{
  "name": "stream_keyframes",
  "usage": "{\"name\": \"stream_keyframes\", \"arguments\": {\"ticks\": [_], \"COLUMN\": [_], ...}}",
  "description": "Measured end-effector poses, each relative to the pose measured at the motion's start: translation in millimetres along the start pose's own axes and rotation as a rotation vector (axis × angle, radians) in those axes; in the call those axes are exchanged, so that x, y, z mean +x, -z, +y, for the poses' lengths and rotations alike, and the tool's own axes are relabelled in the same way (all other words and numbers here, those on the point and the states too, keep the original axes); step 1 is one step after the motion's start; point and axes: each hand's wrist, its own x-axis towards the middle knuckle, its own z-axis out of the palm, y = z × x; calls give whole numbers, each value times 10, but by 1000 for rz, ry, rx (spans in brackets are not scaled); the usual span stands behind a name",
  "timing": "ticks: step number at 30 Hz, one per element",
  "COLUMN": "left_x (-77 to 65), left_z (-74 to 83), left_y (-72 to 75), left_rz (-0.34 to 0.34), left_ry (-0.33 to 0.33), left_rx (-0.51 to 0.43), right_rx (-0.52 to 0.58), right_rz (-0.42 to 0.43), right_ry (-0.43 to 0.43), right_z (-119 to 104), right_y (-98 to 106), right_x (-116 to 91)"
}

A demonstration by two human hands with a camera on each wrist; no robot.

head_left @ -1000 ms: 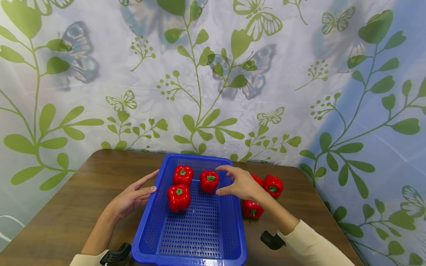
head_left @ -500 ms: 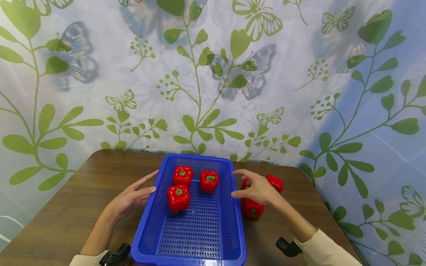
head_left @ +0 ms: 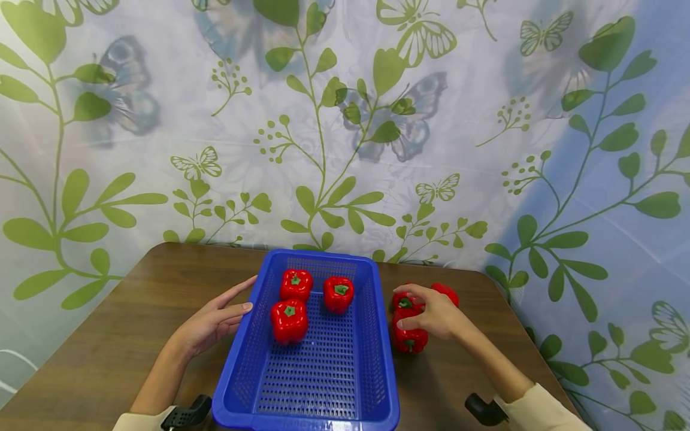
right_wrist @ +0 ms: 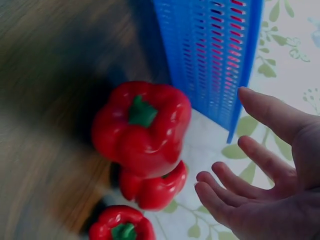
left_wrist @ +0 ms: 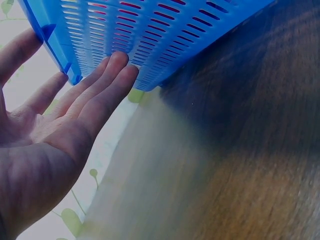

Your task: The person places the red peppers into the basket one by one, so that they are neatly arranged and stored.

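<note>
A blue perforated basket (head_left: 307, 383) stands on the table with three red bell peppers inside: one at the back (head_left: 296, 285), one in front of it (head_left: 289, 322) and one to the right (head_left: 338, 294). My left hand (head_left: 212, 323) touches the basket's left side with extended fingers; the left wrist view shows its fingertips (left_wrist: 119, 59) against the slotted wall. Right of the basket, my right hand (head_left: 435, 312) hovers over more red peppers, thumb and fingers spread and holding nothing. The nearest is a pepper (right_wrist: 142, 127); two others (right_wrist: 154, 187) (right_wrist: 122, 225) lie behind it, partly hidden by the hand in the head view.
The brown wooden table (head_left: 124, 317) ends at a hanging cloth (head_left: 345, 149) printed with leaves and butterflies. A white cable (head_left: 18, 365) curves at the left edge. Black straps sit on both wrists.
My right hand has moved right, from beside the right-hand pepper inside the basket, across the rim, to over the peppers on the table. The left hand and basket have stayed put.
</note>
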Motion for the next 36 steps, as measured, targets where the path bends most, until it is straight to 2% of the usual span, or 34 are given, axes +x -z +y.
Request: {"name": "stream_keyframes", "arguments": {"ticks": [5, 13, 30, 36], "left_x": [-11, -17, -9, -13], "left_z": [20, 29, 16, 13], "left_y": [-2, -6, -3, -5], "left_rz": [-5, -9, 0, 2], "left_ry": [-5, -9, 0, -12], "left_rx": [6, 11, 8, 14], "right_rx": [-15, 1, -63, -72], "right_rz": [-20, -63, -184, -182], "right_ry": [57, 94, 114, 68], "right_z": [117, 262, 293, 305], "right_y": [-25, -68, -83, -104], "right_x": [-6, 1, -18, -45]}}
